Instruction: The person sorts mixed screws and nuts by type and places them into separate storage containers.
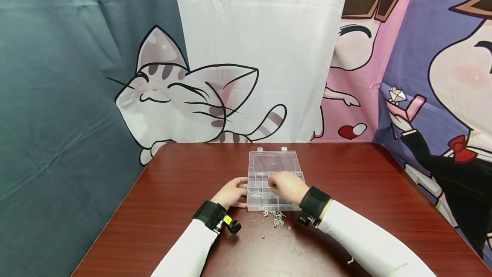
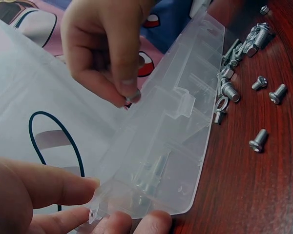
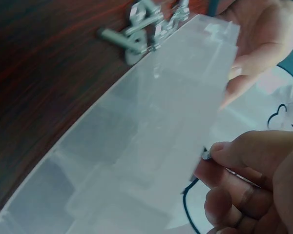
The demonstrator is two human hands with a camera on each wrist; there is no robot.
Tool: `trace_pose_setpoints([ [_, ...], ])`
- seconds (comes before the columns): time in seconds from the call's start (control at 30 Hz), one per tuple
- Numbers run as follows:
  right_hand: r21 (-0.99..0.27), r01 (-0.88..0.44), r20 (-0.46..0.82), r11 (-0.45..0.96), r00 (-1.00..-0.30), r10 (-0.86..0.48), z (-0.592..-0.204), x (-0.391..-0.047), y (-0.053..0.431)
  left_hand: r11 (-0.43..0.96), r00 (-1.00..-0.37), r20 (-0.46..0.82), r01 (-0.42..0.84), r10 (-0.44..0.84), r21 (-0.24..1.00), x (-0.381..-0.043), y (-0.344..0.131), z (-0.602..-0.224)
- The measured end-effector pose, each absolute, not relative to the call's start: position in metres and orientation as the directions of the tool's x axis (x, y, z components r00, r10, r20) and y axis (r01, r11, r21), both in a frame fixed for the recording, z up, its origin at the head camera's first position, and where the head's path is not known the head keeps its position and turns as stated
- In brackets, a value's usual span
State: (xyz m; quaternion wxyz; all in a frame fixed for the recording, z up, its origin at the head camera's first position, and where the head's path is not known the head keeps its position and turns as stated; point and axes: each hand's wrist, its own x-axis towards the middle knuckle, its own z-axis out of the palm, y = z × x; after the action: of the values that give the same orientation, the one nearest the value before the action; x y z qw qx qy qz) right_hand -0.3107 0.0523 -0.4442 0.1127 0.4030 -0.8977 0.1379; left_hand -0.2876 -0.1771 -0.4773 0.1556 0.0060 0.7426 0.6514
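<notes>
A clear plastic compartment box (image 1: 251, 202) lies on the table with its lid (image 1: 273, 162) folded back. My left hand (image 1: 229, 193) is at the box's left side, its fingertips resting against the wall and rim. Above the compartments, my right hand (image 1: 288, 186) pinches a small silver metal fastener (image 3: 206, 155) between thumb and index finger; its exact kind is mostly hidden. Several long screws (image 1: 255, 193) lie in a left compartment, blurred through the plastic in the left wrist view. Loose screws, nuts and washers (image 1: 277, 219) are heaped just in front of the box.
A few single screws (image 2: 259, 140) lie scattered apart from the heap on the brown wooden table (image 1: 184, 170). Behind the table's far edge hangs a printed cloth (image 1: 261, 20) with a cartoon cat. Wrist cameras on black straps (image 1: 314, 204) sit on both wrists.
</notes>
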Motion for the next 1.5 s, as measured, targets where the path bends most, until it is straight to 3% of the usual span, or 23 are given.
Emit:
trace_pose_setpoints([
  [1.5, -0.179, -0.738, 0.228, 0.651, -0.674, -0.702, -0.4457, -0.3162, 0.0548, 0.164, -0.945, -0.242, -0.209, 0.218, 0.964, -0.2902, -0.1760, -0.4771],
])
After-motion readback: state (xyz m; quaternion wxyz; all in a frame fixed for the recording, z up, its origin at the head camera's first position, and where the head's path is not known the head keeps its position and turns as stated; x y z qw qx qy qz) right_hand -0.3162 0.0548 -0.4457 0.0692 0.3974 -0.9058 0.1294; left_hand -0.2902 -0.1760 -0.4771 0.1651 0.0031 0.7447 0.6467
